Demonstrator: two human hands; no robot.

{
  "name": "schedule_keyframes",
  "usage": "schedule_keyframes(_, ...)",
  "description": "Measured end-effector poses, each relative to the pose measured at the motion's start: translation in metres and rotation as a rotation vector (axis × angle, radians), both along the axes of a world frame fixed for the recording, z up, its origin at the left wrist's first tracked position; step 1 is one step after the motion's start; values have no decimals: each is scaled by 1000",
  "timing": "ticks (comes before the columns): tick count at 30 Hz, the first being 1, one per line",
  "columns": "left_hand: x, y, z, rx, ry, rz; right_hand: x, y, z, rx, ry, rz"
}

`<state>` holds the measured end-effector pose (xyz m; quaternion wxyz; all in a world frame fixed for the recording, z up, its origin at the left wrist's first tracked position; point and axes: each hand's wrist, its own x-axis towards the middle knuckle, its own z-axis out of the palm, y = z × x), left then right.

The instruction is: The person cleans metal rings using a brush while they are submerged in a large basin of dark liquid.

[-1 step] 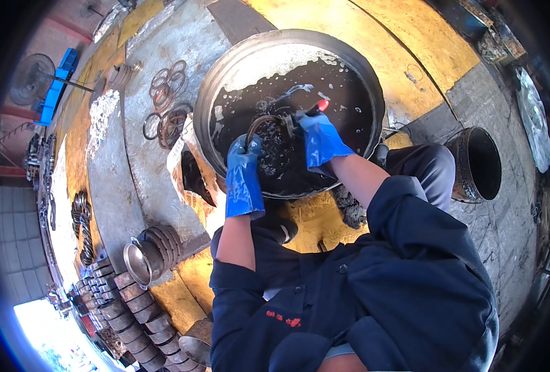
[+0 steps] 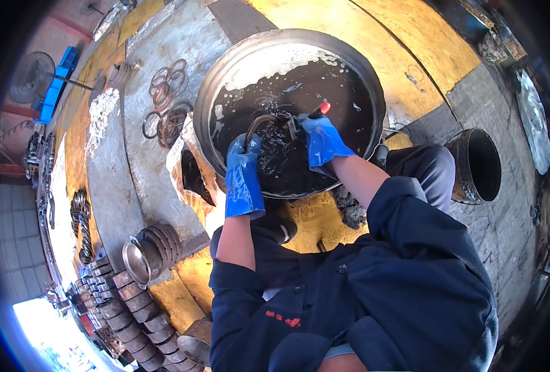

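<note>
A wide round metal basin (image 2: 204,102) with dark liquid (image 2: 340,146) in it stands in front of me. My left hand (image 2: 244,162), in a blue rubber glove, is closed around the near left side of a metal ring (image 2: 257,122) just over the liquid. From the right, my gloved right hand (image 2: 322,141) grips a brush (image 2: 324,108) with a red-ended handle. The dark head of the brush is at the ring's right side, partly hidden by my fingers and the splashing liquid.
Several loose rings (image 2: 169,121) lie on the metal sheet left of the basin. A stack of round metal parts (image 2: 157,251) and rows of rusty cylinders (image 2: 141,304) stand at lower left. A dark open bucket (image 2: 476,164) is beside my right knee. Crumpled plastic (image 2: 533,121) lies far right.
My right hand with the brush has shifted very slightly to the right. Ripples and pale streaks on the liquid have changed shape. My left hand and the ring stay almost in place.
</note>
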<state>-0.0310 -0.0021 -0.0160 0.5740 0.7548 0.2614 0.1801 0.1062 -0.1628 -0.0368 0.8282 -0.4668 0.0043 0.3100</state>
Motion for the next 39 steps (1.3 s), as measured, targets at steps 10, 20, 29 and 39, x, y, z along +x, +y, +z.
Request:
schedule_keyframes(10,-1,-5,31,-441,-58,144,-6,14,28,-51,-479,137)
schedule_keyframes(20,7,-2,19,-456,-159,207,-5,52,40,-298,-516,3)
schedule_keyframes(29,11,5,8,-579,-277,214,-15,-11,-14,13,216,45)
schedule_keyframes(39,9,3,28,-595,-156,195,32,32,36,-83,-564,417)
